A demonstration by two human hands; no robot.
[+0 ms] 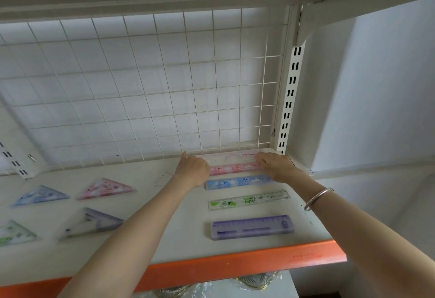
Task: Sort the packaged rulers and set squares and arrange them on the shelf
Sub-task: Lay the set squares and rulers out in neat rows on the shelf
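White metal shelf [164, 227] backed by a wire grid [141, 85] carries a right-hand column of packaged rulers, long axes all left to right: pink plastic ruler pack [231, 165] rearmost against the grid, then blue ruler [237, 182], green ruler [249, 200], purple ruler [251, 227]. Left hand [193, 168] and right hand [275, 165] rest on the pink pack's ends; pinching or only pressing, I cannot tell. Four triangular set squares [104, 188] lie flat at left
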